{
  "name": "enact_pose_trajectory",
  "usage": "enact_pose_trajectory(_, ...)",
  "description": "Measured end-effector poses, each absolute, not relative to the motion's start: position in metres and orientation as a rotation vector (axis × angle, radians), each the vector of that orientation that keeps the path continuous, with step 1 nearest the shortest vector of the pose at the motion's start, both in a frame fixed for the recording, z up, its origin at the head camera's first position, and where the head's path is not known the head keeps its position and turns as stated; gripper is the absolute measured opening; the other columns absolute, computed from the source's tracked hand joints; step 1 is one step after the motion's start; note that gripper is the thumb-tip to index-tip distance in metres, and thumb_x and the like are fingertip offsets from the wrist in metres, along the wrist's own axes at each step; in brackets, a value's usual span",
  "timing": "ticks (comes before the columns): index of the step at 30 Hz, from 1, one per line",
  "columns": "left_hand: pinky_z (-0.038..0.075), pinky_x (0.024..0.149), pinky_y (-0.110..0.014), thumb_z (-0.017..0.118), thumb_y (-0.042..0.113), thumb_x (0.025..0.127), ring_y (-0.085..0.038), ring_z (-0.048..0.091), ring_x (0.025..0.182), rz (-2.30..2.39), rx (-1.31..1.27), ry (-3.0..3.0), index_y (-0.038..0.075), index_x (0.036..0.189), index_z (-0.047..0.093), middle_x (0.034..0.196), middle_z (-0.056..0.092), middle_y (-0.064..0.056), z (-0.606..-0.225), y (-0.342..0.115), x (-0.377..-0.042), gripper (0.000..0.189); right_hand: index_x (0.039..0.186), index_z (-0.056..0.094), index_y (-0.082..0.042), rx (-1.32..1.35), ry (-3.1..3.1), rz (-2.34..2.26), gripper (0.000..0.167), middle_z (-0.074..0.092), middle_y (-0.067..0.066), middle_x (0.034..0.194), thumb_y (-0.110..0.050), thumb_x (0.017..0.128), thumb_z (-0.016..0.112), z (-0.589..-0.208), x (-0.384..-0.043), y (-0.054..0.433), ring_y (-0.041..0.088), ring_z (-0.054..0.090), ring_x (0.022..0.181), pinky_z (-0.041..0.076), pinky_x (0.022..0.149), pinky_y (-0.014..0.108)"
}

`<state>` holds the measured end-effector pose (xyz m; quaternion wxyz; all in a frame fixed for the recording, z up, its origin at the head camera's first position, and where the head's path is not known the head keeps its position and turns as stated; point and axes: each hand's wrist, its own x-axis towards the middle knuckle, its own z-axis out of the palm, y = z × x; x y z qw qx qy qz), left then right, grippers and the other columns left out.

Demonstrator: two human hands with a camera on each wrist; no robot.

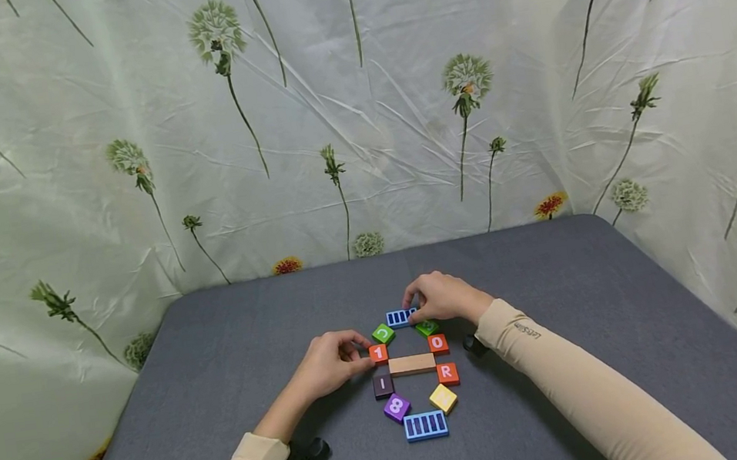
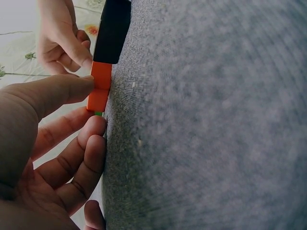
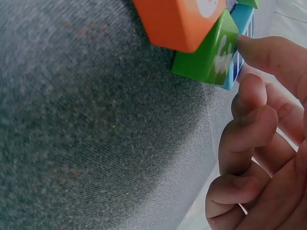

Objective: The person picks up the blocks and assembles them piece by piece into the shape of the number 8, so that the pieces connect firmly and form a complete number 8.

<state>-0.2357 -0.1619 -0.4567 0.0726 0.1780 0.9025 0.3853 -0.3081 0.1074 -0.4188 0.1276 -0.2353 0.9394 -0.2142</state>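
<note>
Several blocks form a closed ring on the grey table. At the ring's left side my left hand [image 1: 333, 360] pinches an orange block marked 1 [image 1: 378, 353] between thumb and index finger; the left wrist view shows its orange side [image 2: 100, 91] at the fingertips, with a dark block [image 2: 112, 33] against it. My right hand [image 1: 447, 296] reaches to the ring's far end. There its thumb and index finger pinch the right end of a blue slatted block [image 1: 399, 318]. In the right wrist view a green block [image 3: 208, 57] lies against this blue block [image 3: 246, 17].
A plain wooden block [image 1: 412, 365] bridges the ring's middle. Down the right are an orange 0 block [image 1: 438, 343], an orange R block [image 1: 448, 374] and a yellow block [image 1: 443, 399]. A purple 8 block [image 1: 396, 407] and another blue slatted block [image 1: 425, 425] lie nearest me.
</note>
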Motion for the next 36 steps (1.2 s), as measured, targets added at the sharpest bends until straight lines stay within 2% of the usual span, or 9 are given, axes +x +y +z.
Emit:
enact_pose_trajectory(9, 0.043, 0.056, -0.025, 0.086, 0.017, 0.092, -0.01, 0.054, 0.064, 1.16, 0.532, 2.713, 0.012, 0.108, 0.078, 0.076, 0.063, 0.004, -0.457, -0.162, -0.236, 0.019, 0.108, 0.08, -0.017, -0.695, 2.728, -0.613, 0.018, 0.064, -0.003, 0.079, -0.026, 0.094, 0.085, -0.42, -0.307, 0.108, 0.01, 0.054, 0.068, 0.04, 0.061, 0.025)
enact_pose_trajectory(19, 0.043, 0.056, -0.025, 0.085, 0.017, 0.092, -0.01, 0.054, 0.064, 1.169, 0.556, 2.708, 0.011, 0.108, 0.078, 0.077, 0.063, 0.004, -0.458, -0.163, -0.236, 0.018, 0.109, 0.08, -0.017, -0.718, 2.709, -0.632, 0.018, 0.064, -0.002, 0.077, -0.027, 0.094, 0.084, -0.419, -0.306, 0.11, 0.008, 0.051, 0.064, 0.038, 0.058, 0.024)
enact_pose_trajectory(36, 0.043, 0.056, -0.024, 0.086, 0.019, 0.091, -0.009, 0.053, 0.064, 1.172, 0.564, 2.726, 0.012, 0.106, 0.079, 0.075, 0.063, 0.005, -0.456, -0.162, -0.235, 0.018, 0.116, 0.078, -0.013, -0.754, 2.752, -0.672, 0.023, 0.063, -0.002, 0.076, -0.028, 0.099, 0.077, -0.414, -0.302, 0.123, 0.009, 0.051, 0.062, 0.04, 0.06, 0.025)
